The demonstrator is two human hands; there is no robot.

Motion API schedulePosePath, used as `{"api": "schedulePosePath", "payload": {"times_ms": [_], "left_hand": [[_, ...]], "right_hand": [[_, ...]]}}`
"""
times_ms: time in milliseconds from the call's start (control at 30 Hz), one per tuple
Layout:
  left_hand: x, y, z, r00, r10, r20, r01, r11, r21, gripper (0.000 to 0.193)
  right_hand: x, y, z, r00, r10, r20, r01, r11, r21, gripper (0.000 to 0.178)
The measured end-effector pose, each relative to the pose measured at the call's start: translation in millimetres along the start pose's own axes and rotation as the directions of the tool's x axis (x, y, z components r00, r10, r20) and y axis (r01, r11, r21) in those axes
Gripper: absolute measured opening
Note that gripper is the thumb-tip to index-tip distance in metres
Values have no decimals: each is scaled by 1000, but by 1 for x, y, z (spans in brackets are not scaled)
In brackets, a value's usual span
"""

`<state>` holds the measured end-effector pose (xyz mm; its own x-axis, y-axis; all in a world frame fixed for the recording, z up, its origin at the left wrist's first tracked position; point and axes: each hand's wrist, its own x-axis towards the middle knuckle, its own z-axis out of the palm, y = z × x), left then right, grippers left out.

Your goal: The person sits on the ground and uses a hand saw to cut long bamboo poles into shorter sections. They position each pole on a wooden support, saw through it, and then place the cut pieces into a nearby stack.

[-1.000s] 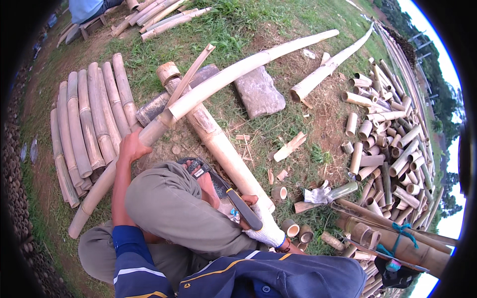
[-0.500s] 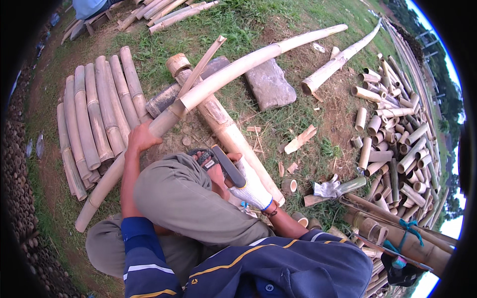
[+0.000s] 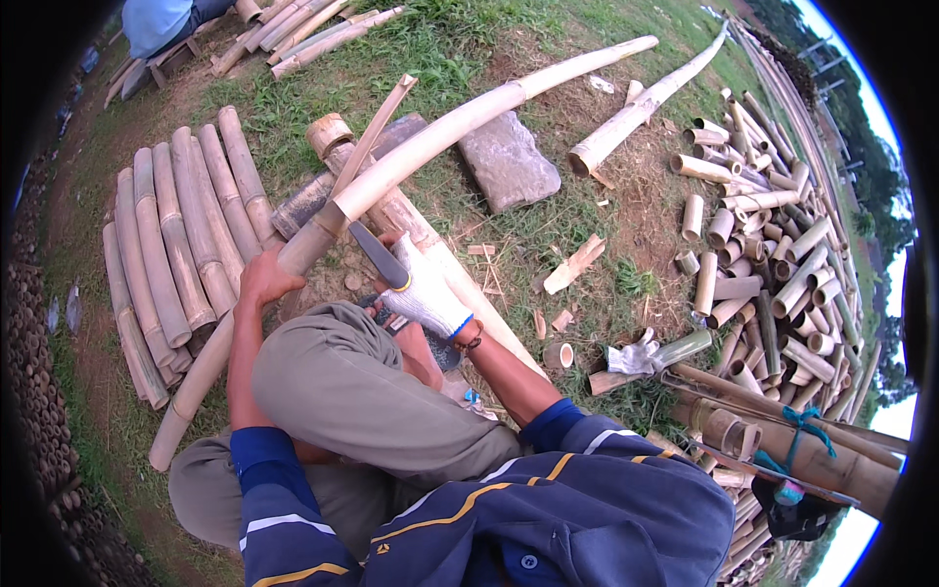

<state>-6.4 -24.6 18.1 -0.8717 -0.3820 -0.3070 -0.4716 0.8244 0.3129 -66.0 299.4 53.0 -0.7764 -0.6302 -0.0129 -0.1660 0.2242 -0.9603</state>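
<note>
A long bamboo pole (image 3: 425,142) slants from the lower left to the upper right, paler beyond a ring near its middle. My bare left hand (image 3: 266,279) is wrapped round its darker near part. My right hand (image 3: 423,284), in a white knit glove, grips a broad-bladed knife (image 3: 377,252); its handle is hidden in the glove. The dark grey blade points up-left, its tip close to the pole just below the ring; I cannot tell whether they touch. Under the pole lies a thick bamboo log (image 3: 440,254), with a split strip (image 3: 377,127) standing up against it.
Several bamboo lengths (image 3: 181,230) lie side by side at left. A flat stone (image 3: 509,161) and another long pole (image 3: 646,112) are farther off. Short cut pieces (image 3: 773,245) are heaped at right, near a loose white glove (image 3: 636,354). Another person (image 3: 156,24) sits at the upper left.
My right hand has moved up and left with the knife, from beside my knee to the pole. The blade has turned to point at the pole. My left hand keeps its grip.
</note>
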Motion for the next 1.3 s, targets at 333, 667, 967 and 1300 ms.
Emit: {"api": "schedulePosePath", "payload": {"times_ms": [333, 667, 967, 1300], "left_hand": [[-6, -10, 11, 997, -23, -67, 22, 1000, -10, 84], [-2, -7, 0, 1000, -3, -14, 2, 999, -32, 78], [-12, -12, 7, 998, -41, -38, 40, 999, -28, 78], [6, -29, 11, 998, 57, 16, -57, 997, -57, 73]], "right_hand": [[-161, -1, -49, 995, 93, 23, -90, 992, -94, 51], [-69, 9, -20, 994, -111, -22, 107, 983, -148, 60], [-126, -6, -48, 986, 100, 133, -50, 941, -335, 58], [-61, -15, -7, 999, -5, -34, 4, 999, -52, 51]]}}
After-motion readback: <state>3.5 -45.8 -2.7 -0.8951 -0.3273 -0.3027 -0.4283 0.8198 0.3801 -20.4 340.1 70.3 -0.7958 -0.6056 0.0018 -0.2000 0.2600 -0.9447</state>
